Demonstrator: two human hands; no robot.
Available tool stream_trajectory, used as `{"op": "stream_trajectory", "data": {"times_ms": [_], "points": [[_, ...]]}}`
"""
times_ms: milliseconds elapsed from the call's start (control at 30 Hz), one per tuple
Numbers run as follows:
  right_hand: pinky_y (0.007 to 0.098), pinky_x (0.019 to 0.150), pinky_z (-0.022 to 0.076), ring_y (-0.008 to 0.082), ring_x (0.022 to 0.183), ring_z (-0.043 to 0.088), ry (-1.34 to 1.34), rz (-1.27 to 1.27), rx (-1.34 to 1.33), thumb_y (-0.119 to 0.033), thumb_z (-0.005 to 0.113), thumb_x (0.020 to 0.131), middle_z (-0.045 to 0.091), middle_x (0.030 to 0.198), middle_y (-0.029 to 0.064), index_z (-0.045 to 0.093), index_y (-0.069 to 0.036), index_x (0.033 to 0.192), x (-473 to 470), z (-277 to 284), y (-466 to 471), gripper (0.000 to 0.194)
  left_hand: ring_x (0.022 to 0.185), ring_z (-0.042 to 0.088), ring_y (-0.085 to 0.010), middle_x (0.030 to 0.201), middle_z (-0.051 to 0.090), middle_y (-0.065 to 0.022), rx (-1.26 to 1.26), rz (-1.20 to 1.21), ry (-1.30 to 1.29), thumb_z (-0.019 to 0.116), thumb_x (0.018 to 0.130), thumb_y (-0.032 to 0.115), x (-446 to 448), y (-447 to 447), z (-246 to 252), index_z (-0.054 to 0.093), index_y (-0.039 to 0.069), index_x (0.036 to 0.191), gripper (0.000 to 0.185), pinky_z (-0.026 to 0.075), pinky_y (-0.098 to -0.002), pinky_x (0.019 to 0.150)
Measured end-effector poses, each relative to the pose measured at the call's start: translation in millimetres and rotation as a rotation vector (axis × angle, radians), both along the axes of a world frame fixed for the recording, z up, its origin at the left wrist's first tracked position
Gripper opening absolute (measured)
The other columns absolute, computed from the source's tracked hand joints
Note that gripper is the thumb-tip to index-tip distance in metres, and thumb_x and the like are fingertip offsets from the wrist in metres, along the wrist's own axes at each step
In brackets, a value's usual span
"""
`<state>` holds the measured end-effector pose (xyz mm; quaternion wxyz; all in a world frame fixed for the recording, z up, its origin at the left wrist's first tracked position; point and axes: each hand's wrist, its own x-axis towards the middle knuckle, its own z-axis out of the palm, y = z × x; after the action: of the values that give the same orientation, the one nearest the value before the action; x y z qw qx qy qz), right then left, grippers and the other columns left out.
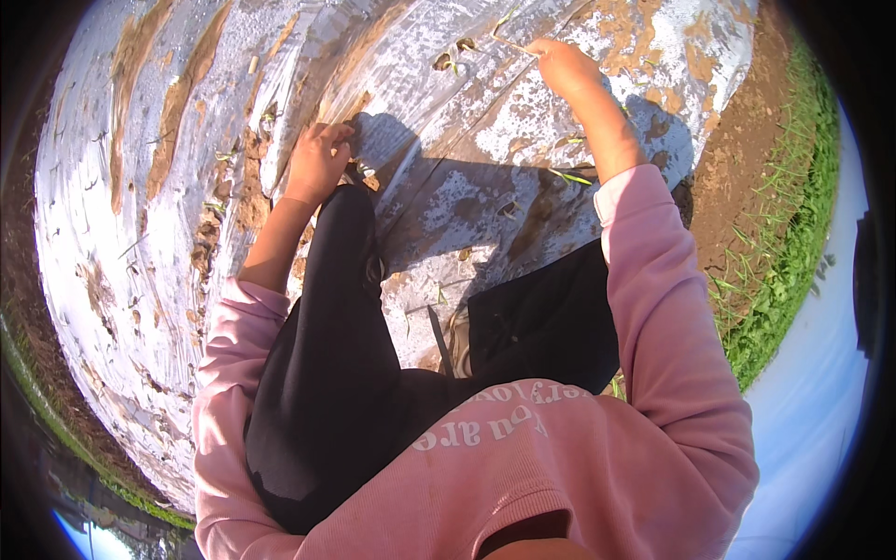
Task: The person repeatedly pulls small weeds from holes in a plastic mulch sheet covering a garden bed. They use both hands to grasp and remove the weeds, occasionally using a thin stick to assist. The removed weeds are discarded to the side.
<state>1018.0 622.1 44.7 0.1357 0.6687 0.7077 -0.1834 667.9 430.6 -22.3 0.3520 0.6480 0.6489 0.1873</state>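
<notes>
My right hand (565, 68) grips a thin pale stick (514, 46) over the silvery plastic mulch film (448, 203). A green seedling (502, 22) shows beside the stick's far end; whether the two touch is unclear. Left of the stick are planting holes (442, 61) in the film, with a small seedling (453, 68) at one of them. My left hand (318, 157) is beside my left knee, low above the film, its fingers curled and the thumb near them. Any small thing between those fingertips is too hard to make out.
My bent legs in black trousers (329, 336) straddle a strip of film with small seedlings (441, 294). Loose green leaves (570, 177) lie near my right forearm. Soil-filled gaps (206, 238) run along the left. Bare soil (749, 168) and a grassy edge (805, 182) border the right.
</notes>
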Motion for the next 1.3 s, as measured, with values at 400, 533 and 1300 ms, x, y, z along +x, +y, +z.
{"op": "stream_trajectory", "data": {"times_ms": [400, 533, 1300], "points": [[0.0393, 0.077, 0.05, 0.0318, 0.088, 0.065, -0.011, -0.012, 0.093, -0.018, 0.04, 0.088, 0.069, 0.099, 0.0105, 0.066, -0.033, 0.113, 10, 19, 6, 0.039, 0.096, 0.062, -0.0263, 0.099, 0.063, -0.0142, 0.004, 0.012, -0.048, 0.057, 0.082, 0.006, 4, -1, 2, 0.066, 0.003, 0.104, 0.024, 0.05, -0.0346, 0.087], [0.0398, 0.078, 0.0497, 0.0312, 0.09, 0.066, -0.063, -0.032, 0.088, -0.016, 0.04, 0.087, 0.069, 0.099, 0.0099, 0.066, -0.033, 0.112, 2, 9, 8, 0.039, 0.093, 0.063, -0.0261, 0.099, 0.063, -0.0142, -0.009, 0.019, -0.048, 0.057, 0.082, 0.006, 5, -4, 0, 0.066, 0.003, 0.104, 0.023, 0.052, -0.0345, 0.084], [0.0366, 0.058, 0.0447, 0.0229, 0.062, 0.061, 0.189, -0.097, -0.053, -0.024, 0.047, 0.095, 0.064, 0.071, 0.0068, 0.061, -0.029, 0.116, -27, 44, -44, 0.026, 0.085, 0.064, -0.0273, 0.088, 0.065, -0.0132, 0.049, 0.073, -0.04, 0.058, 0.081, 0.01, 7, -27, -12, 0.066, 0.006, 0.103, 0.023, 0.052, -0.037, 0.081]]}}
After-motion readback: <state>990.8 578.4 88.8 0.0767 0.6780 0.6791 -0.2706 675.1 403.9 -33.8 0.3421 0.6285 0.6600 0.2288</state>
